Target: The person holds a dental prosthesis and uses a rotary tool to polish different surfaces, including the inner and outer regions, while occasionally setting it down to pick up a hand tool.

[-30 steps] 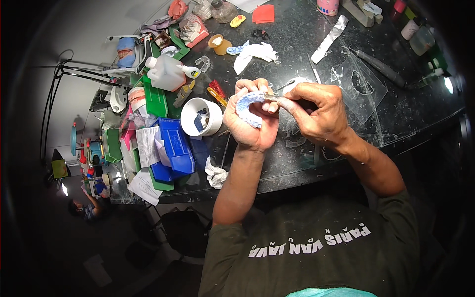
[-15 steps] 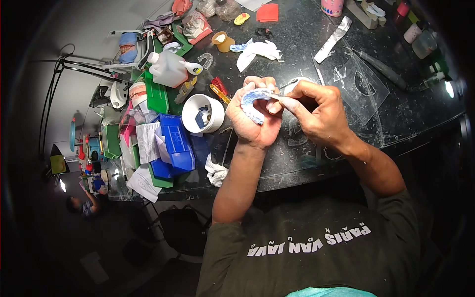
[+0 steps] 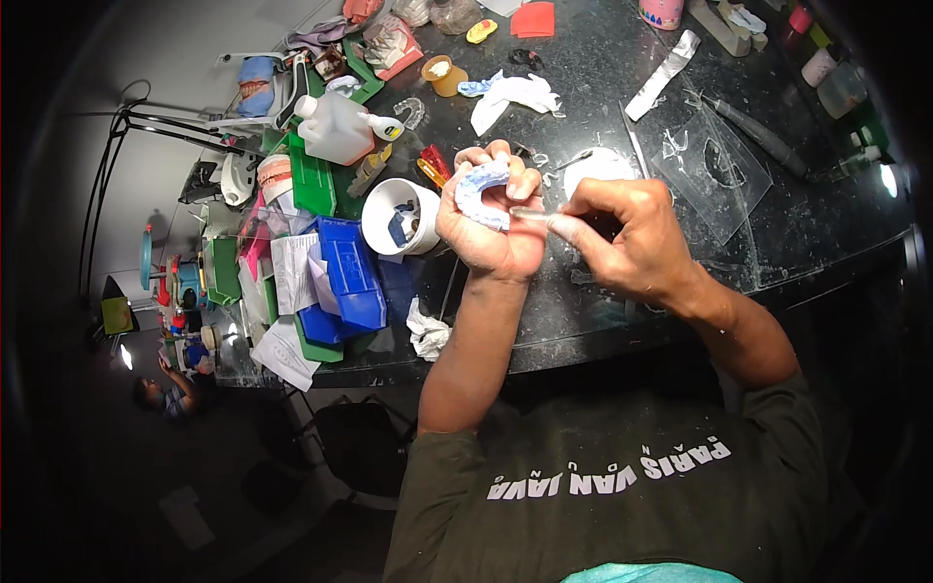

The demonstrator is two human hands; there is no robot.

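My left hand (image 3: 494, 245) is palm up with its fingers curled round a horseshoe-shaped, blue and white dental arch model (image 3: 470, 197). The arch's opening faces right. In my right hand (image 3: 637, 238) a slim, pale, flat-tipped tool (image 3: 530, 215) is pinched between thumb and fingers. Its tip points left, at the lower end of the arch; whether it touches there I cannot tell. Just behind my right fingers lies a round white item (image 3: 595, 167), partly hidden by them. Left of my left hand stands a white tub (image 3: 425, 240) with dark blue pieces inside.
Blue bins (image 3: 347, 272), a green bin (image 3: 311, 175) and a plastic jug (image 3: 335, 128) crowd the left side. A handpiece (image 3: 753, 131) and a clear sheet (image 3: 743, 199) lie at right. White tissue (image 3: 510, 102) lies beyond my hands; crumpled paper (image 3: 426, 330) is near the front edge.
My left hand has shifted slightly left and the arch has turned in it. The tool tip has gone from the arch's upper end to its lower end. More of the round white item shows.
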